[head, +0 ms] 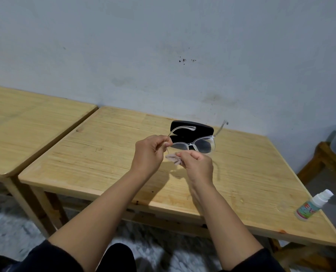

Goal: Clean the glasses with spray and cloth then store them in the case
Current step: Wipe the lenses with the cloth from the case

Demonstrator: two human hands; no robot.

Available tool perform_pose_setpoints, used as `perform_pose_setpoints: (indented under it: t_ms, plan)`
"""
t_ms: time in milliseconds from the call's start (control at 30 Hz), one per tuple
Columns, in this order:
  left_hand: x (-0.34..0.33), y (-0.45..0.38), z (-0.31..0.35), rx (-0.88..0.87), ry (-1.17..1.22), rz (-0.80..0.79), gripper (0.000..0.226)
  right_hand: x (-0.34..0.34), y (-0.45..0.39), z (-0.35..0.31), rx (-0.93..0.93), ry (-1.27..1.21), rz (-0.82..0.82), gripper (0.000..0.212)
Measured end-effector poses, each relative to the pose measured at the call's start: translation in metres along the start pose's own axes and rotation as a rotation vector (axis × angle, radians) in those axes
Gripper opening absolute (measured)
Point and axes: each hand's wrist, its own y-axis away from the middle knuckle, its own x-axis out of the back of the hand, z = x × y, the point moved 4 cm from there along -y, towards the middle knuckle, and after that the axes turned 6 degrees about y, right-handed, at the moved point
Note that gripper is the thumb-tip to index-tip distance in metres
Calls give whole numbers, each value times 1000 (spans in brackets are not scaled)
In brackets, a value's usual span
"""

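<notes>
Above the wooden table (pixel 124 173), the left hand (pixel 150 154) pinches the clear-framed glasses (pixel 194 144) at one hinge while the right hand (pixel 197 166) pinches the bunched cloth (pixel 173 159) just below them, before the open black case (pixel 190 128).

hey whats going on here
A person is cleaning a pair of clear glasses over a wooden table. The left hand pinches the frame at one end, temples unfolded, while the right hand holds a small cloth just below the lens. An open black case lies behind them, and the spray bottle stands near the table's right edge.
</notes>
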Motion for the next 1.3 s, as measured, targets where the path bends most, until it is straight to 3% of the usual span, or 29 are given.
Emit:
perform_pose_setpoints:
  t_ms: [233,400,733,1133,1300]
  plan:
    - [-13,11,9,-89,31,-12,12,-7,3,2,8,-203,223,26]
    - [-10,9,11,-143,28,25,12,-13,-4,-4,-46,-362,126,30]
    - [-2,1,5,-106,-29,27,17,-14,-4,-8,-54,-207,-137,18]
    - [4,-2,2,-167,-88,26,16,-6,-8,7,35,-98,-76,20]
    - [8,-3,2,-195,-118,36,16,-6,-5,7,49,-139,-79,31]
